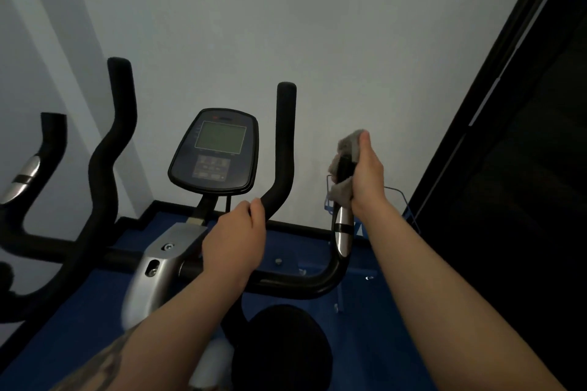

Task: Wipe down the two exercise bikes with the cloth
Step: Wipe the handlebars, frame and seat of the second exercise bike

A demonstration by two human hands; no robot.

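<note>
Gripping the cloth [346, 149], the right hand [365, 174] wraps it round the upper end of the bike's [165, 263] right grip [343, 228]; the thumb points up along the grey fabric, and the other fingers are hidden behind it, curled on cloth and bar together. Part of the black bar shows through a gap in the cloth. Below the hand the grip's silver sensor plate stands bare, with a black band across it.

The left hand [235, 241] holds the inner handlebar [284, 143] low down, near its bend, fingers closed round the black foam. That bar rises upright above the hand to a rounded end.

Between the two inner bars sits the console [216, 152], tilted toward the person, with a blank greenish screen and a block of buttons under it. Its stem runs down to a silver housing on the bike's frame. A matching inner bar [108, 149] curves up on the left of the console.

At the far left edge is another grip [28, 171] with a silver plate; whether it belongs to this bike or a second one I cannot tell.

The floor [365, 327] is blue, the wall [286, 9] behind pale grey. A dark panel [524, 168] fills the right side. A round black shape near the bottom centre, under the handlebars, is too dim to name.
</note>
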